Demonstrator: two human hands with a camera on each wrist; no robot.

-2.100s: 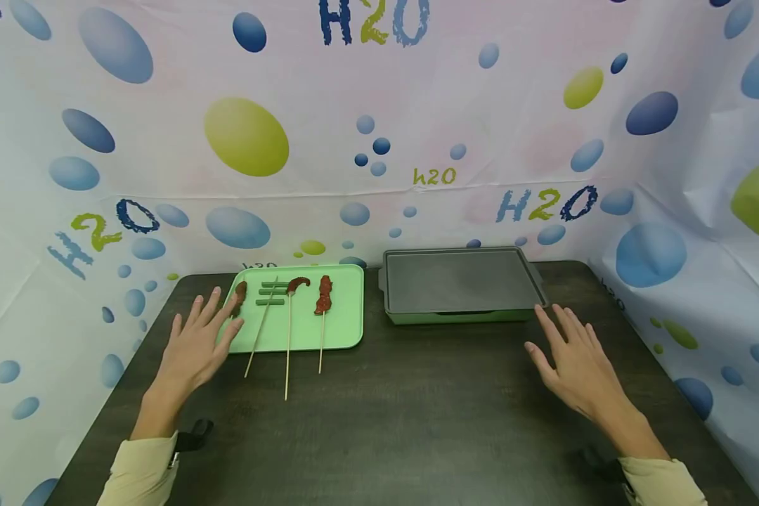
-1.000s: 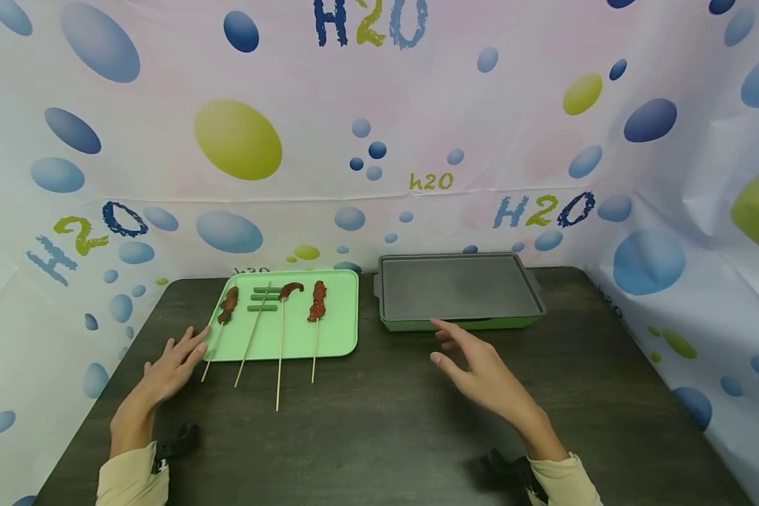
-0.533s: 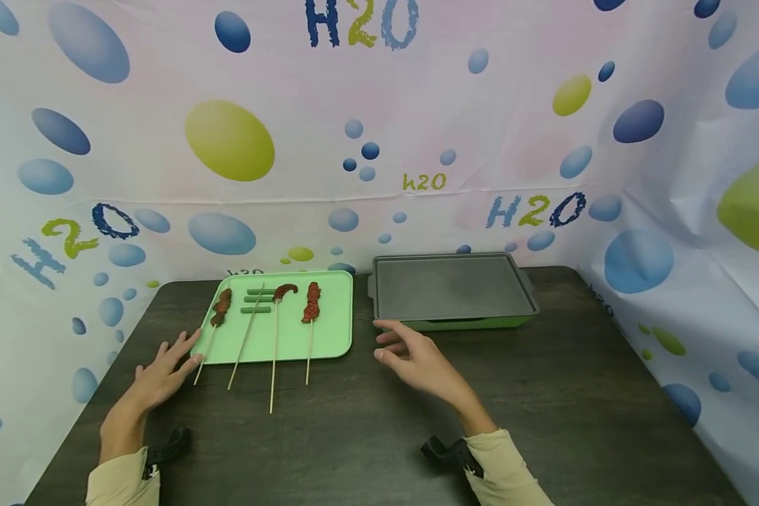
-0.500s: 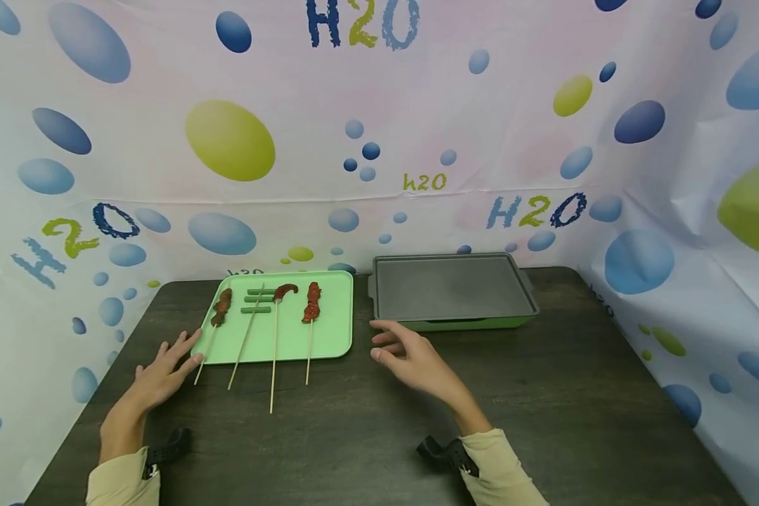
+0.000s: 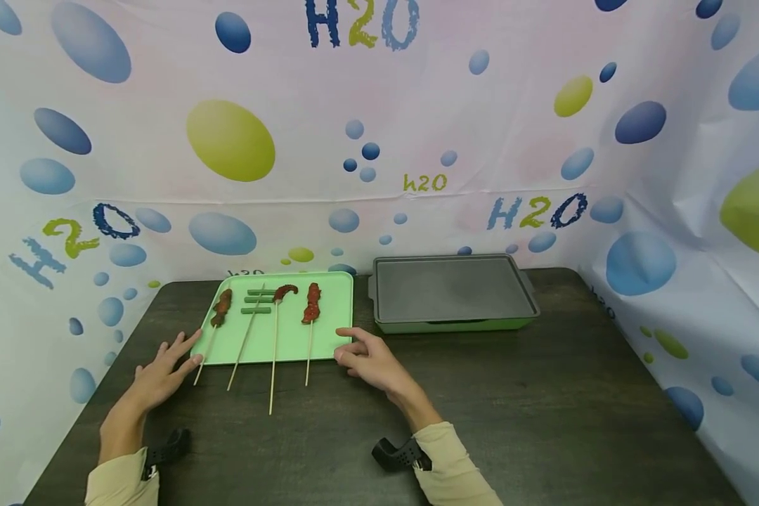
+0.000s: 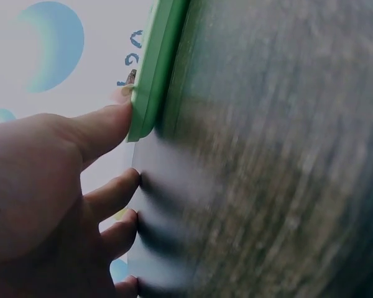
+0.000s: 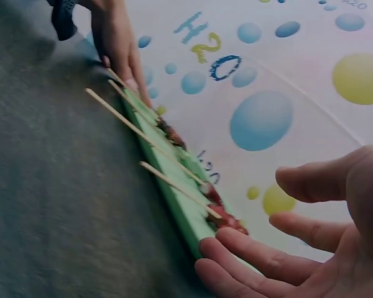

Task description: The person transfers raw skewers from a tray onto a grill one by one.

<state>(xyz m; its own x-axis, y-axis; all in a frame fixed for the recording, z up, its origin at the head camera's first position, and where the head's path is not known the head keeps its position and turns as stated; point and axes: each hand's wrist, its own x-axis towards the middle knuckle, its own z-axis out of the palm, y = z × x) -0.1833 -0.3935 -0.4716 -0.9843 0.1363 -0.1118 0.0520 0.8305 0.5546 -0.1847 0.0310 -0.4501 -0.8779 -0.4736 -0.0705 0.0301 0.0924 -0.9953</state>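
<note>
A light green tray (image 5: 335, 302) carries several skewers, their bare sticks jutting over its front edge. From left to right lie a brown meat skewer (image 5: 221, 308), one with green pieces (image 5: 256, 310), one with a curled dark-red tentacle (image 5: 285, 292) and a red meat skewer (image 5: 312, 303). My left hand (image 5: 161, 372) is spread at the tray's front left corner. In the left wrist view its thumb touches the tray edge and its fingertips reach down toward the table. My right hand (image 5: 377, 363) hovers by the front right corner, fingers loosely bent, holding nothing; contact there is unclear.
Right of the tray stands a grey flat-topped grill pan (image 5: 452, 288) on a green base. Both sit at the back of a dark wooden table (image 5: 544, 414). A patterned cloth (image 5: 481, 119) hangs behind and along the sides.
My right hand has swept left from beside the grill pan to the tray's right corner. Earlier my left hand drew back from over the tray to its front left corner, then stayed still.
</note>
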